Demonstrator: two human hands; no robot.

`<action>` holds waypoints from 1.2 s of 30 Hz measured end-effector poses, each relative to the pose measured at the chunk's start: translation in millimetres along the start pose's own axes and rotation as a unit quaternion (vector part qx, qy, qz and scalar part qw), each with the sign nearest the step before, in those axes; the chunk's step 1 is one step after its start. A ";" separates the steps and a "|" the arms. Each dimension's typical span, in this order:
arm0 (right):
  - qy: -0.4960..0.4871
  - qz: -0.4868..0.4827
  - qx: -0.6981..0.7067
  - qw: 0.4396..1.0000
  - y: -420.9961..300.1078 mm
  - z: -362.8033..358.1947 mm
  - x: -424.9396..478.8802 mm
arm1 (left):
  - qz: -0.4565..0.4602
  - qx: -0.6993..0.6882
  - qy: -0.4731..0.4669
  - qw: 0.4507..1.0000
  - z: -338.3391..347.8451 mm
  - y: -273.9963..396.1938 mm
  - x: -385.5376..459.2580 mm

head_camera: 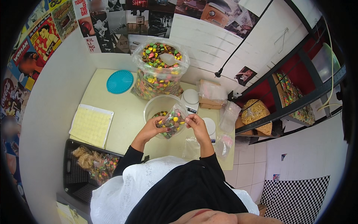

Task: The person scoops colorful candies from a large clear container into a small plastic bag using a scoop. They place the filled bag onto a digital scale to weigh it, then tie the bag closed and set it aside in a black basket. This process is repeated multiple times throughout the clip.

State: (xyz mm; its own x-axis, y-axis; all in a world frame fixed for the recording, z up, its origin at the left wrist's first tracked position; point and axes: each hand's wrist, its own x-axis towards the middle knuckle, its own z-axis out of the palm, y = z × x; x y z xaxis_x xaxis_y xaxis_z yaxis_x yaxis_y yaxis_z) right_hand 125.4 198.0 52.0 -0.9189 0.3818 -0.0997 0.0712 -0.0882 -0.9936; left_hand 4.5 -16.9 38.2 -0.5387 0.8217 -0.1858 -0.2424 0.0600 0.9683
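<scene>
Between my hands is a small clear plastic bag (175, 120) of coloured button-shaped candies, brown, yellow, pink and green. My left hand (153, 129) grips its left side, thumb across the front. At the bag's right edge, the fingers of my right hand (195, 123) pinch the plastic. Under the bag stands a round translucent tub (147, 107) with loose candies (160, 114) inside; the bag hides part of them. Behind the tub a large open clear sack (156, 81) is filled with the same candies, and a pale scoop (168, 59) lies on top of them.
Two white scales (191, 96) (209, 126) stand right of the tub. Clear bags (230, 116) lie at the table's right edge, near a cardboard box (209, 105). A blue lid (120, 81) and yellow label sheets (91, 124) are left. A black crate (79, 182) holds filled bags. Shelving rises right.
</scene>
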 end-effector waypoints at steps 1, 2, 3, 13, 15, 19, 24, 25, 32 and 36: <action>-0.006 0.002 -0.003 1.000 -1.9 0.5 -0.2 | 0.009 0.002 -0.012 1.000 -2.2 -2.2 0.7; -0.012 0.003 -0.006 1.000 -4.0 0.6 -0.3 | 0.019 0.004 -0.025 1.000 -3.8 -4.1 1.3; -0.017 0.005 -0.009 1.000 -5.6 0.3 -0.7 | 0.013 -0.024 -0.034 0.999 -1.6 1.6 -0.9; -0.036 0.045 -0.042 0.997 -8.8 -1.5 -6.1 | -0.019 -0.013 -0.054 0.998 13.3 12.7 0.6; -0.039 0.053 -0.057 0.996 -6.6 -5.3 -7.8 | -0.016 -0.024 -0.059 0.998 13.6 13.6 -0.2; -0.041 0.043 -0.090 0.994 4.5 -7.8 -6.6 | -0.005 -0.062 -0.072 0.996 13.9 8.6 -0.2; -0.040 0.006 -0.142 0.989 2.8 -3.5 -9.1 | -0.006 -0.048 -0.069 0.996 16.1 13.1 -2.8; -0.044 -0.005 -0.131 0.990 3.1 -0.9 -8.8 | -0.001 -0.043 -0.072 0.996 14.4 5.7 -0.4; -0.060 -0.001 -0.131 0.990 -4.7 7.0 -12.2 | 0.013 -0.029 -0.076 0.997 22.7 7.5 -3.1; -0.047 -0.003 -0.178 0.983 -6.7 6.0 -14.8 | 0.008 -0.013 -0.065 0.998 27.4 8.5 -3.0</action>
State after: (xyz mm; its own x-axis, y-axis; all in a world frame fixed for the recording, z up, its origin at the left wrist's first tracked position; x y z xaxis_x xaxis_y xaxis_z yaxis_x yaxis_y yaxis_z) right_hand 136.2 187.3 60.4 -0.9500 0.2939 -0.1050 0.1819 0.2479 -0.9516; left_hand 26.1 -3.4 51.5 -0.4349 0.8887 -0.1449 -0.2564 0.0320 0.9660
